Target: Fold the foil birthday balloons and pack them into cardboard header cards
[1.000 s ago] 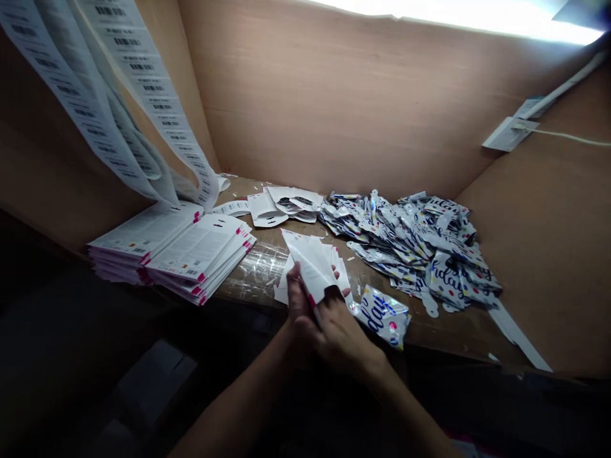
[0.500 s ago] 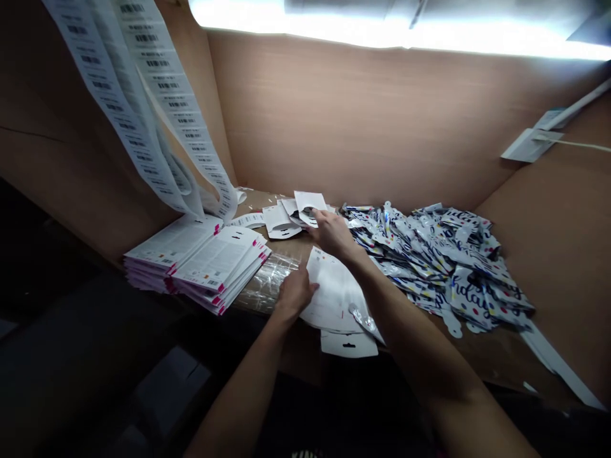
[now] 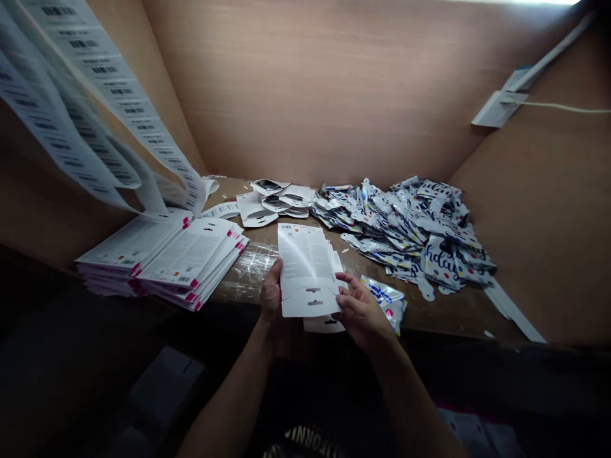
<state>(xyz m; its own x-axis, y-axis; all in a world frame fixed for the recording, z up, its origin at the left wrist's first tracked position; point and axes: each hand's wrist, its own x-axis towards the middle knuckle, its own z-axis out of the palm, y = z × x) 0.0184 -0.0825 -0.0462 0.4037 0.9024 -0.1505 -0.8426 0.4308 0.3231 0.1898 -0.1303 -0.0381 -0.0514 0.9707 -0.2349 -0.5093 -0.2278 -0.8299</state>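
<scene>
Both hands hold a white card envelope (image 3: 308, 261), tilted, with its hang-hole flap toward me and printed text and a barcode on its face. My left hand (image 3: 271, 296) grips its left edge, thumb up along the side. My right hand (image 3: 363, 312) pinches the lower right corner between thumb and fingers. More white envelopes (image 3: 324, 325) lie beneath, mostly hidden. Close by my right hand, a foil packet (image 3: 389, 299) with coloured dots and blue lettering rests at the table's front edge. Several opened envelopes (image 3: 258, 210) are heaped behind, some gaping with dark contents.
Two stacks of flat envelopes (image 3: 184, 254) with pink edges stand at left, under hanging barcode label strips (image 3: 131, 108). A large heap of foil packets (image 3: 405, 229) covers the right side. Wooden panels (image 3: 296, 95) enclose the table, and a power strip (image 3: 499, 108) hangs on the right panel.
A second ago my right fingers were inside an envelope; then that hand set one on the back heap. It has returned to the front, and both hands now hold another envelope, printed side up.
</scene>
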